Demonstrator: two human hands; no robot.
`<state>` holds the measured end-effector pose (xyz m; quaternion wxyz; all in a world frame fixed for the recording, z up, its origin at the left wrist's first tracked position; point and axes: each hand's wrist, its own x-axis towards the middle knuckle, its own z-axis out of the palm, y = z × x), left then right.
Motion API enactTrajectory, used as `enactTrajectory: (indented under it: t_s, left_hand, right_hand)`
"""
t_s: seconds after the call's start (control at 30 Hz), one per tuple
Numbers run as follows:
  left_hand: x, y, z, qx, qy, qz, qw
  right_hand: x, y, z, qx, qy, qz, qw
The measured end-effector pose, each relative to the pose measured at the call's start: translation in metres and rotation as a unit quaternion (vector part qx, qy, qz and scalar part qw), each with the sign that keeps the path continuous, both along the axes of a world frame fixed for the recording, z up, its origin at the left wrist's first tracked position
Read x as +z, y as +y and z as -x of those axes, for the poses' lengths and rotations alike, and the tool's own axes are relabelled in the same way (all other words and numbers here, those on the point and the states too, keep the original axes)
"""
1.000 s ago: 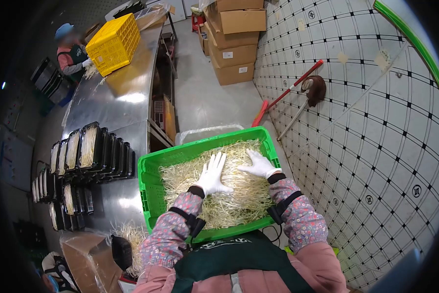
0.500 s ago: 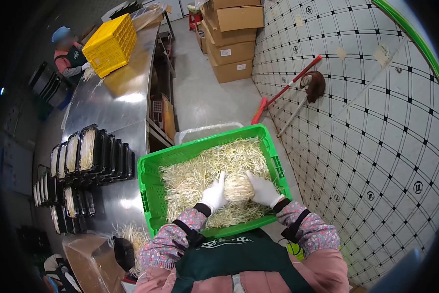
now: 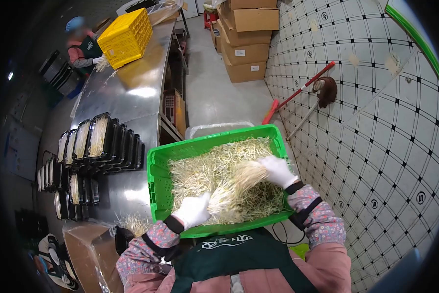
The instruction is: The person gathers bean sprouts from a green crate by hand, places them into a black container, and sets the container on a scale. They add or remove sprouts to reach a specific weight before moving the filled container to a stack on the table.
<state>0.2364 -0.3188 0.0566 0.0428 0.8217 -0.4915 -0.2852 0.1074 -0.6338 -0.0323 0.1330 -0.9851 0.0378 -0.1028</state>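
Observation:
A green crate (image 3: 161,183) full of pale bean sprouts (image 3: 200,168) stands in front of me. My right hand (image 3: 277,172), in a white glove, is closed around one end of a bunch of bean sprouts (image 3: 239,188) above the crate's right half. The bunch slants down and left to my left hand (image 3: 193,211), also gloved in white. That hand is closed on the bunch's lower end near the crate's front left corner, its fingertips partly hidden by the strands.
Left is a metal table (image 3: 131,117) with black trays of sprouts (image 3: 98,136), loose sprouts (image 3: 134,223) and a yellow crate (image 3: 126,39). A co-worker (image 3: 85,49) stands beyond. Cardboard boxes (image 3: 248,44) are stacked ahead; a red-handled tool (image 3: 307,84) leans against the tiled wall.
My hands have moved apart, the right one up and away, the left one toward me and left. The bunch, earlier gathered between both hands, now stretches out between them.

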Motion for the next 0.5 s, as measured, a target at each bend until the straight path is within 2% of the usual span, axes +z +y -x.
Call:
enactTrajectory:
  t_s: [0.03, 0.07, 0.13, 0.2, 0.27, 0.33, 0.37, 0.43, 0.47, 0.5]
  left_hand:
    - [-0.005, 0.011, -0.007, -0.022, -0.025, 0.028, 0.999]
    - [-0.015, 0.020, -0.009, -0.043, -0.045, 0.052, 0.997]
    - [-0.030, 0.007, -0.004, -0.104, -0.113, 0.097, 0.983]
    - [-0.043, -0.025, 0.002, -0.152, -0.119, 0.149, 0.970]
    - [-0.064, -0.055, 0.009, -0.161, -0.137, 0.159, 0.964]
    - [-0.074, -0.079, 0.014, -0.144, -0.169, 0.205, 0.953]
    - [-0.077, -0.076, 0.016, -0.141, -0.169, 0.203, 0.954]
    - [-0.077, -0.066, 0.024, -0.059, -0.144, 0.140, 0.978]
    - [-0.076, -0.058, 0.026, 0.006, -0.061, 0.112, 0.992]
    - [-0.086, -0.045, 0.028, 0.091, 0.015, 0.173, 0.981]
  right_hand:
    - [0.013, -0.013, 0.007, -0.039, -0.058, -0.047, 0.996]
    - [0.019, -0.018, 0.006, -0.090, -0.055, -0.098, 0.990]
    - [0.042, -0.013, -0.011, -0.136, -0.004, -0.166, 0.977]
    - [0.063, -0.002, -0.032, -0.142, 0.124, -0.207, 0.960]
    - [0.060, 0.008, -0.040, -0.111, 0.168, -0.181, 0.963]
    - [0.025, 0.015, -0.044, -0.067, 0.204, -0.195, 0.957]
    - [-0.013, 0.010, -0.045, -0.066, 0.264, -0.222, 0.936]
    - [-0.010, 0.010, -0.038, -0.056, 0.286, -0.201, 0.935]
    - [-0.009, 0.008, -0.038, -0.048, 0.307, -0.179, 0.933]
    - [-0.012, 0.001, -0.040, -0.029, 0.304, -0.183, 0.935]
